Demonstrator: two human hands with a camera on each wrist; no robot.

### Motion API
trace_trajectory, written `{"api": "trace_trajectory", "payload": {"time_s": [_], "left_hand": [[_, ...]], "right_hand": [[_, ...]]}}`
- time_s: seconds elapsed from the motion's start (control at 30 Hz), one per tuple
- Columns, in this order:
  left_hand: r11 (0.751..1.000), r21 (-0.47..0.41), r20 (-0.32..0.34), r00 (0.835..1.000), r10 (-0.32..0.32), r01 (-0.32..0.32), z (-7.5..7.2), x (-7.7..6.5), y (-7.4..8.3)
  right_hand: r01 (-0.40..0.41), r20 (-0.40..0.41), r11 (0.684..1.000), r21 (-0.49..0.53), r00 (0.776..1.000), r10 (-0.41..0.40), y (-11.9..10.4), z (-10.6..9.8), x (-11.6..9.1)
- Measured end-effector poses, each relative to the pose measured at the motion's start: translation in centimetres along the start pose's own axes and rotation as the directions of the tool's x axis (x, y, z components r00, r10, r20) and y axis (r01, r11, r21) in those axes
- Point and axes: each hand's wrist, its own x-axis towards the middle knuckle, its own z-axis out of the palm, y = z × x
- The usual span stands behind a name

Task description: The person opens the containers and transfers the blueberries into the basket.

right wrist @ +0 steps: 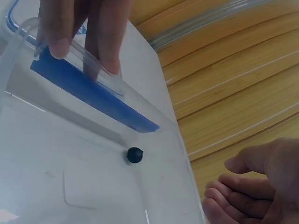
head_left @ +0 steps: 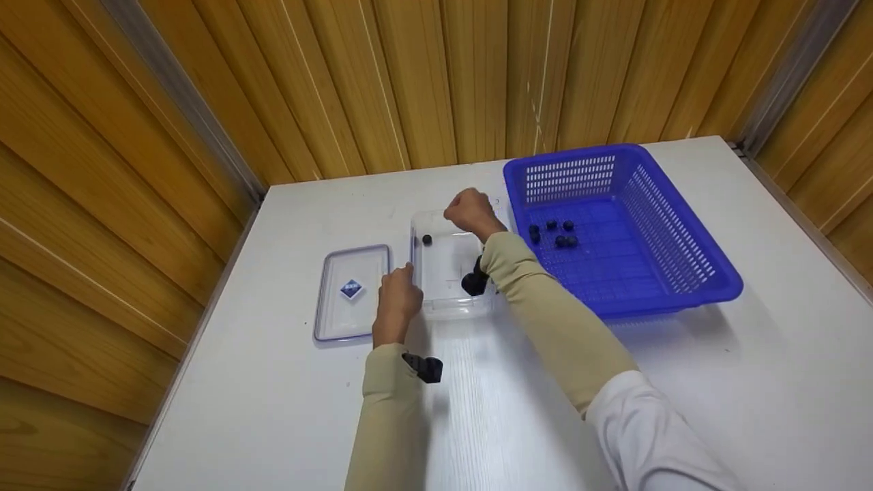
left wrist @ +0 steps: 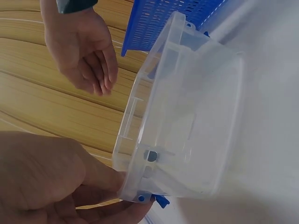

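A clear plastic box [head_left: 458,308] stands open on the white table, with one small dark ball [head_left: 427,239] on its floor near the far left corner. The left hand [head_left: 399,296] grips the box's left rim, thumb and fingers pinching the edge beside a blue clip strip [right wrist: 93,95]. Above the far right part of the box hovers the right hand [head_left: 472,211]. Its fingers [left wrist: 96,70] are loosely curled, and nothing shows in them in either wrist view. The right wrist view shows the ball [right wrist: 135,155] apart from both hands.
Right of the box stands a blue perforated basket [head_left: 600,269] with several dark balls [head_left: 560,241] at its left side. A clear lid [head_left: 361,262] bearing a blue-and-white label [head_left: 351,289] lies to the left. Wood-patterned panels [head_left: 409,82] rise behind the table.
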Motion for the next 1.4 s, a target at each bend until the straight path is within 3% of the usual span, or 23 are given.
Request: {"api": "trace_trajectory", "payload": {"time_s": [0.1, 0.23, 0.43, 0.63, 0.87, 1.03, 1.17, 1.4], "left_hand": [[1.0, -0.006, -0.001, 1.0, -0.004, 0.004, 0.1, 0.0, -0.2], [1.0, 0.005, -0.012, 1.0, 0.014, -0.014, 0.3, 0.0, -0.2], [0.999, 0.017, -0.026, 0.999, 0.038, -0.038, 0.8, 0.1, 0.3], [0.999, 0.011, -0.038, 0.998, 0.047, -0.046, 1.0, 0.0, 0.4], [0.998, 0.033, -0.054, 0.997, 0.063, -0.061, 0.8, -0.1, 0.1], [0.999, 0.027, -0.065, 0.997, 0.045, -0.043, 0.8, 0.0, 0.0], [0.998, 0.028, -0.072, 0.996, 0.057, -0.055, 1.1, 0.0, -0.1], [0.998, 0.049, -0.084, 0.995, 0.054, -0.05, 0.4, 0.3, -0.2]], "right_hand": [[-0.032, 0.118, 0.999, -0.029, 0.992, 0.036, 0.0, 2.2, 0.1], [-0.14, 0.17, 0.99, -0.009, 0.976, 0.14, 0.6, 4.2, 0.6], [-0.298, 0.269, 0.948, 0.115, 0.928, 0.259, 1.6, 5.4, 1.3], [-0.368, 0.286, 0.887, 0.278, 0.914, 0.29, 2.4, 6.2, 1.5], [-0.269, 0.243, 0.95, 0.157, 0.943, 0.227, 2.1, 7.4, 1.9], [-0.232, 0.219, 0.964, 0.134, 0.955, 0.199, 1.7, 7.8, 2.1], [-0.179, 0.162, 0.983, 0.033, 0.972, 0.171, 1.7, 7.9, 2.2], [-0.092, 0.163, 0.989, -0.117, 0.98, 0.11, 1.0, 8.3, 2.2]]}}
